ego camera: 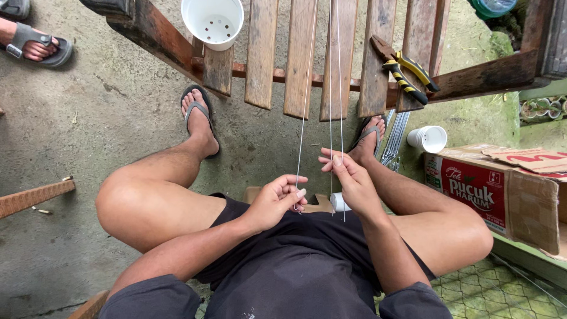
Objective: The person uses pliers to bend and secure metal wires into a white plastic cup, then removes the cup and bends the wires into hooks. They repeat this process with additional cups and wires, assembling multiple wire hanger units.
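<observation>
**Thin wires pinched in both hands above the lap**

A person sits low with knees spread, looking down at three thin straight metal wires [336, 88] that run from the hands up across a weathered wooden slat rack [263, 53]. The left hand [276, 199] is curled, thumb and forefingers pinched around the lower end of one wire [301, 136]. The right hand [349, 177] grips the other two wires, which lie close side by side, between thumb and fingertips, its remaining fingers spread loosely. The wires' lower ends hang just past the hands, over the dark shorts.

The wires look light, stiff enough to stay straight over their length, yet springy and easily bent; they are likely smooth and slippery, with sharp cut ends. A fingertip pinch near the lower end, as both hands have now, seems the surest hold, since a grip farther up would let the free end whip.

A white plastic pot [214, 22] with drain holes stands on the rack, and yellow-and-black pliers [404, 70] lie on a slat to the right. On the ground near the right foot lie a bundle of more wires [394, 139] and a stack of white cups [427, 139], beside a red cardboard box [493, 189]. Another person's sandalled foot [35, 46] shows at top left.
</observation>
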A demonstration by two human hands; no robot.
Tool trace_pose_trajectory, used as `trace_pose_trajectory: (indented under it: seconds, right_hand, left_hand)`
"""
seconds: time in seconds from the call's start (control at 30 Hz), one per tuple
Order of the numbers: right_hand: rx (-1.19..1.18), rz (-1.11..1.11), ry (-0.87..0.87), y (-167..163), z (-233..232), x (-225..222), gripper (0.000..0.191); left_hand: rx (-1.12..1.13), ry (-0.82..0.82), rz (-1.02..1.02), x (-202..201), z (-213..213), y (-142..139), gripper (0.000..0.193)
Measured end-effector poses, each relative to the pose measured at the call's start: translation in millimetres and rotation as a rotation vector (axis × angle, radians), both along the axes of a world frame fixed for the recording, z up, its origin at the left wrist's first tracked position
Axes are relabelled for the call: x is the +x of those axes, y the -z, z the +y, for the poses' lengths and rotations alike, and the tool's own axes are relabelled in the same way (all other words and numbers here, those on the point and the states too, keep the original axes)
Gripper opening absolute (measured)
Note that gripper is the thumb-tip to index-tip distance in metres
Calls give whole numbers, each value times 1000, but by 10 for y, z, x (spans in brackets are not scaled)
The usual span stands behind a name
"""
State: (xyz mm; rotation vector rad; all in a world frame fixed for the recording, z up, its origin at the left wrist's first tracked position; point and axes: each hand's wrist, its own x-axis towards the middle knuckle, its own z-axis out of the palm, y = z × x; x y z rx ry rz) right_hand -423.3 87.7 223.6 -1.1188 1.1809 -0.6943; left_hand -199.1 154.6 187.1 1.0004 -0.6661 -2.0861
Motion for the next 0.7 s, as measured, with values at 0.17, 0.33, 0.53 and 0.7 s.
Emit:
trace_pose_trajectory:
  seconds: [0.17,0.33,0.53,0.7]
  right_hand:
    - [-123,90,-35,66,88,31,39]
    - [-57,59,44,29,149,101,33]
    - [-94,13,-2,-172,172,215,35]
    - [-129,30,-57,-474,169,365,33]
  left_hand:
    - [55,18,-78,9,122,197,35]
    - [59,16,-146,38,161,299,39]
    - [-296,-155,-518,107,44,46,63]
    - [-709,-278,-769,257,-6,-383,43]
